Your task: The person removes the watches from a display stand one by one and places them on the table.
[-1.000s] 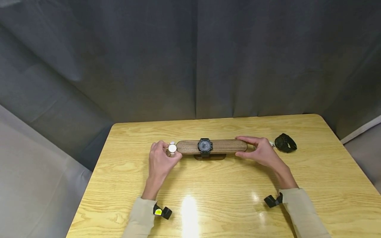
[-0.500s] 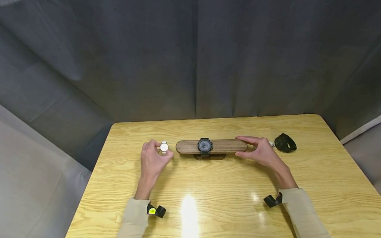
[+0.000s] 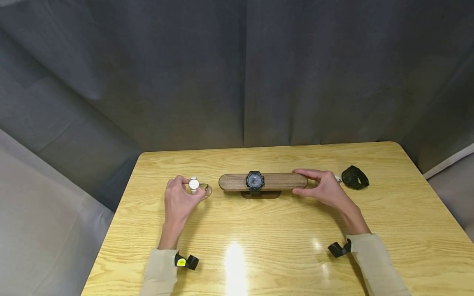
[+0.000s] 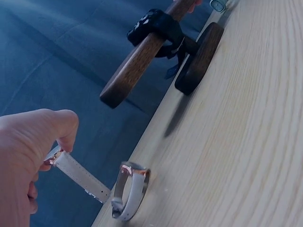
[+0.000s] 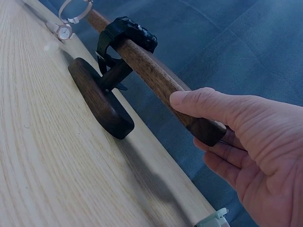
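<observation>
My left hand (image 3: 180, 203) pinches a watch with a white strap (image 3: 194, 184) by its case, left of the wooden watch stand (image 3: 283, 181). The strap hangs down unfastened in the left wrist view. Just beside it on the table stands a second watch (image 4: 137, 194), its pale strap looped closed. My right hand (image 3: 326, 190) grips the stand's bar at its right end, thumb on the near side and fingers on the far side. Strapped around the bar, left of its middle, is a chunky black watch (image 3: 255, 181).
Another black watch (image 3: 354, 177) lies on the table (image 3: 281, 238) to the right of my right hand. A pale green watch (image 5: 215, 219) lies near that hand, partly hidden behind it in the head view. Dark curtains (image 3: 237, 82) hang behind the table.
My left hand has moved left with the white-strapped watch, away from the bar's left end. The second watch on the table has come into sight. The right hand and stand stay put.
</observation>
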Available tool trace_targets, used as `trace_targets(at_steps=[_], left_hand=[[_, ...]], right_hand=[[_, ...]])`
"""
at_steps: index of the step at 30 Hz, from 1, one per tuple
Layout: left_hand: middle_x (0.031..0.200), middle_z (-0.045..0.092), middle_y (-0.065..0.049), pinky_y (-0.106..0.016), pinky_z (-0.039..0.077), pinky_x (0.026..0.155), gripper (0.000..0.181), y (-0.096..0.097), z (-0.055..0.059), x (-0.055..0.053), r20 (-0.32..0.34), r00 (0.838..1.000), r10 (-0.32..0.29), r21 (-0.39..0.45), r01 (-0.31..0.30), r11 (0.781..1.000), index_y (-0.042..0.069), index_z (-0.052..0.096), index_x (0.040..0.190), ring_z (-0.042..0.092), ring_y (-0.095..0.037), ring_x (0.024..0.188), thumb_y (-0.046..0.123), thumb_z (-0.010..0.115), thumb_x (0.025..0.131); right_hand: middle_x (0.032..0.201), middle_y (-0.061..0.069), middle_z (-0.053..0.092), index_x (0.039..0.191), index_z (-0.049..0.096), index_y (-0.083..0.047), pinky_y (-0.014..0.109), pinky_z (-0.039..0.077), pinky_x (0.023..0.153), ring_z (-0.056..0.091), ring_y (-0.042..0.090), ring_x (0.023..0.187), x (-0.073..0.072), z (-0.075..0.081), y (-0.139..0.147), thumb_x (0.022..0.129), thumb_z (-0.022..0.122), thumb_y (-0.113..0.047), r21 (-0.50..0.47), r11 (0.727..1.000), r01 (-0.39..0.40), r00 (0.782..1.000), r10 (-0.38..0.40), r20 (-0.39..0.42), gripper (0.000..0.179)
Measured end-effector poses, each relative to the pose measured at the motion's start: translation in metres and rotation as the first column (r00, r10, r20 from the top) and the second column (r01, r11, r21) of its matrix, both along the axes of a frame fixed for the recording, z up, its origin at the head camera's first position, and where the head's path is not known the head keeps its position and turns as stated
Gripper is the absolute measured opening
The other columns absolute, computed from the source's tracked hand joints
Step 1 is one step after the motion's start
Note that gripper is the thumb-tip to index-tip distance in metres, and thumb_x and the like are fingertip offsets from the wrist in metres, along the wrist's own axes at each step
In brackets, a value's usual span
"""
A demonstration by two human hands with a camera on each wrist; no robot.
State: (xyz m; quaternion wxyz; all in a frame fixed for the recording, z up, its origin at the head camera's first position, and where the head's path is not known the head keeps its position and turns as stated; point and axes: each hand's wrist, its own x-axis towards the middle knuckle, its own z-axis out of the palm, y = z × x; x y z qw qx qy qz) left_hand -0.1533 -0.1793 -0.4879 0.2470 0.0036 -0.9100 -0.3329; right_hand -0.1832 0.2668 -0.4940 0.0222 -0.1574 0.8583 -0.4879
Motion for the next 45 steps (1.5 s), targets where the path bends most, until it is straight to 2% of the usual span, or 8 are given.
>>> trace_targets(at_steps=[4,11,22,27,31,36,41,45], left_hand=[[0.077,0.061,-0.013,-0.034,0.047,0.057,0.028,-0.008,-0.002,-0.001,0.001,1.000,0.010,-0.027,-0.010,1.000,-0.001,0.067,0.090,0.055,-0.027,0.074,0.017,0.079,0.072],[0.077,0.066,-0.015,-0.039,0.052,0.058,0.031,-0.021,-0.010,-0.002,0.025,1.000,0.017,-0.091,-0.015,0.996,-0.004,0.068,0.091,0.057,-0.030,0.078,0.015,0.081,0.070],[0.079,0.071,-0.019,-0.044,0.055,0.058,0.020,-0.032,-0.021,-0.008,0.001,1.000,-0.008,-0.203,0.008,0.979,-0.003,0.067,0.086,0.059,-0.034,0.073,0.003,0.074,0.068],[0.076,0.070,-0.017,-0.042,0.053,0.057,0.018,-0.036,-0.027,-0.011,-0.013,0.999,-0.044,-0.312,0.038,0.949,-0.002,0.066,0.084,0.056,-0.033,0.068,0.000,0.075,0.068],[0.072,0.067,-0.015,-0.040,0.052,0.055,0.021,-0.042,-0.033,-0.015,-0.024,0.997,-0.071,-0.399,0.055,0.915,0.000,0.062,0.082,0.053,-0.031,0.064,-0.001,0.077,0.068],[0.070,0.066,-0.015,-0.039,0.051,0.054,0.022,-0.046,-0.036,-0.018,-0.018,0.996,-0.085,-0.476,0.066,0.877,0.001,0.059,0.081,0.054,-0.031,0.064,-0.002,0.077,0.068],[0.067,0.062,-0.014,-0.038,0.049,0.053,0.020,-0.048,-0.036,-0.021,0.038,0.996,-0.084,-0.518,0.091,0.850,0.001,0.059,0.083,0.054,-0.031,0.065,-0.002,0.073,0.069],[0.069,0.061,-0.015,-0.039,0.051,0.054,0.022,-0.047,-0.032,-0.023,0.113,0.991,-0.078,-0.537,0.126,0.834,-0.001,0.061,0.088,0.055,-0.032,0.067,-0.001,0.071,0.069]], right_hand=[[0.140,0.007,0.068,0.137,0.070,-0.017,0.029,0.049,0.066,0.052,0.037,0.140,0.001,0.002,0.000,0.084,0.091,-0.029,-0.005,1.000,0.003,1.000,-0.003,0.006,0.058],[0.140,0.005,0.067,0.138,0.070,-0.018,0.040,0.053,0.095,0.053,0.034,0.141,0.001,0.003,-0.001,0.084,0.091,-0.031,0.007,1.000,0.003,1.000,-0.003,0.016,0.060],[0.140,0.005,0.067,0.138,0.070,-0.018,0.038,0.053,0.090,0.053,0.035,0.140,0.001,0.001,0.000,0.083,0.091,-0.032,0.010,1.000,0.006,1.000,-0.007,0.016,0.061],[0.141,0.005,0.067,0.139,0.069,-0.016,0.039,0.054,0.089,0.053,0.034,0.141,0.001,0.002,0.000,0.084,0.091,-0.031,0.001,1.000,0.002,1.000,-0.002,0.019,0.062],[0.141,0.005,0.067,0.139,0.069,-0.017,0.036,0.053,0.087,0.052,0.034,0.142,0.001,0.001,0.000,0.084,0.091,-0.032,-0.006,1.000,0.001,1.000,-0.001,0.025,0.061],[0.140,0.004,0.067,0.138,0.070,-0.020,0.034,0.054,0.093,0.052,0.033,0.142,0.000,0.000,0.000,0.083,0.091,-0.032,-0.006,1.000,0.006,1.000,-0.006,0.029,0.060],[0.141,0.005,0.067,0.139,0.070,-0.019,0.035,0.055,0.094,0.052,0.034,0.141,0.001,0.001,0.000,0.083,0.091,-0.032,-0.009,1.000,0.003,0.999,-0.003,0.034,0.061],[0.141,0.007,0.067,0.139,0.069,-0.017,0.029,0.053,0.079,0.052,0.036,0.141,0.001,0.002,0.000,0.084,0.091,-0.030,-0.022,1.000,-0.003,0.999,0.004,0.032,0.061]])
